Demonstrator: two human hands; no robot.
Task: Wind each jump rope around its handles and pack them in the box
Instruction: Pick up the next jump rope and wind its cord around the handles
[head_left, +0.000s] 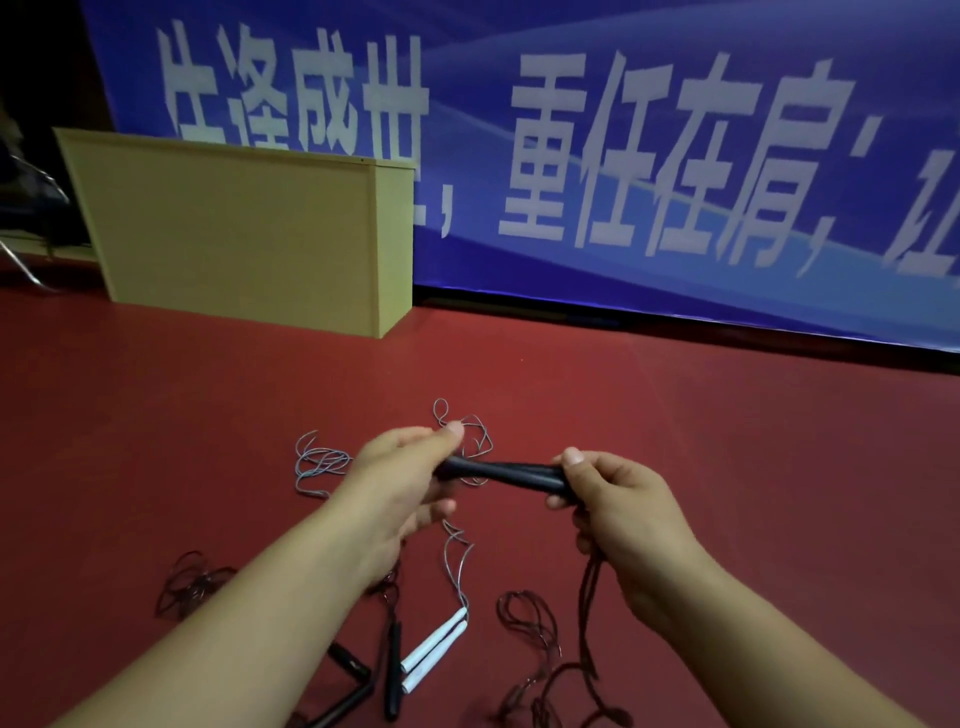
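Pair of black plastic jump-rope handles held level above red floor, long axis left to right; left hand pinching left end, right hand gripping right end, dark cord dangling below.

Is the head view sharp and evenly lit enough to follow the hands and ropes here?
Head view: banner lettering is motion-smeared; corners fall dark; wide-angle bends the floor edge. The left hand, right hand and black handles are soft but readable; dark rope barely separates from the red floor.
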